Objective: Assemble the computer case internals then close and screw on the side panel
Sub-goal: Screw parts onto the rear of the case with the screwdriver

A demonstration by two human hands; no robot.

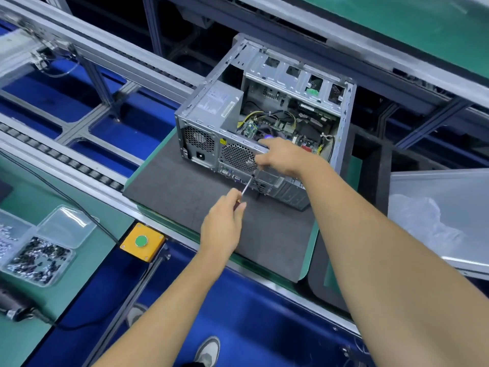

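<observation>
An open computer case [264, 120] lies on its side on a dark foam mat [185, 192], which sits on a green pallet [313, 239] between the aluminium rails of a roller conveyor [66, 160]. The left hand [225, 221] grips a screwdriver [247, 185], its tip at the case's rear panel beside the fan grille [238, 157]. The right hand [280, 154] rests on the case's rear edge, fingers curled, pinching at the screwdriver tip; what it pinches is too small to tell. On the green bench at left stand clear trays of screws [39, 260]. A yellow box with a green push button [141, 241] is fixed to the near rail. The floor below is blue
</observation>
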